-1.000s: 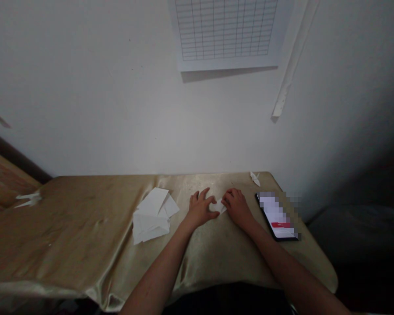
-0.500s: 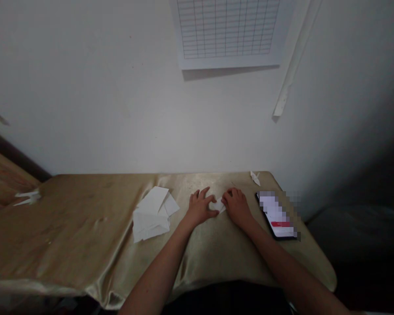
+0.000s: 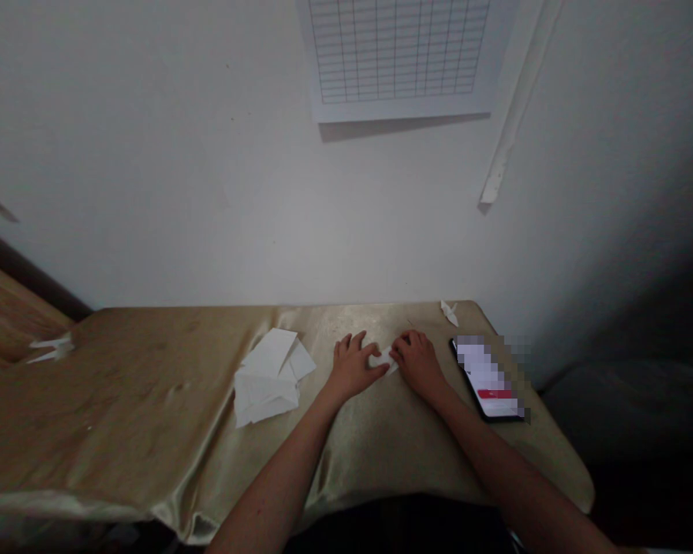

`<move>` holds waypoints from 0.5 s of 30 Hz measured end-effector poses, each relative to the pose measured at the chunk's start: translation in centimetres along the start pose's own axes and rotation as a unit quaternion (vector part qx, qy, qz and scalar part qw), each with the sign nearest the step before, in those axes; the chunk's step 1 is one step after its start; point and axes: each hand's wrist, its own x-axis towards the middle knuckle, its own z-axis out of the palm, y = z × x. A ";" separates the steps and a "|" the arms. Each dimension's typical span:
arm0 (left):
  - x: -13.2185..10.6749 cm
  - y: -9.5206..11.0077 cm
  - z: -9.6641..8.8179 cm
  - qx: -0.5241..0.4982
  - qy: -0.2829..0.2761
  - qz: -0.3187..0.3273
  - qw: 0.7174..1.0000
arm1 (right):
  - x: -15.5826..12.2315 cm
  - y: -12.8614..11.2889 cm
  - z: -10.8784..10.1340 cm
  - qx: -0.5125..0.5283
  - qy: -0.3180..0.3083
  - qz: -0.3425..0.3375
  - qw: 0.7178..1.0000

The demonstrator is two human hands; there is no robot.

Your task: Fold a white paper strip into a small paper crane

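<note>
A small piece of folded white paper lies on the cloth between my two hands, partly covered by fingers. My left hand steadies its left side with thumb and index finger, the other fingers spread. On the right side of the paper, my right hand has its fingers bent and closed on the edge. Left of my left hand is a loose pile of white paper sheets. A small folded paper figure, perhaps a crane, sits at the table's back right corner.
A phone with a lit screen lies right of my right hand. Shiny gold cloth covers the table, wrinkled near the front. Another white paper piece is at the far left. A printed grid sheet hangs on the wall behind.
My left thumb has shifted slightly to the right along the folded paper. My right hand stays almost where it was, and the view has moved very little.
</note>
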 end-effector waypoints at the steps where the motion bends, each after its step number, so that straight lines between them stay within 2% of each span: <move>1: 0.0 0.1 0.1 -0.001 0.005 -0.001 1.000 | 0.0 0.0 0.0 0.000 0.000 0.000 1.000; 15: 0.1 0.3 0.2 0.006 0.006 -0.003 1.000 | 0.1 0.2 0.3 0.014 0.005 0.010 1.000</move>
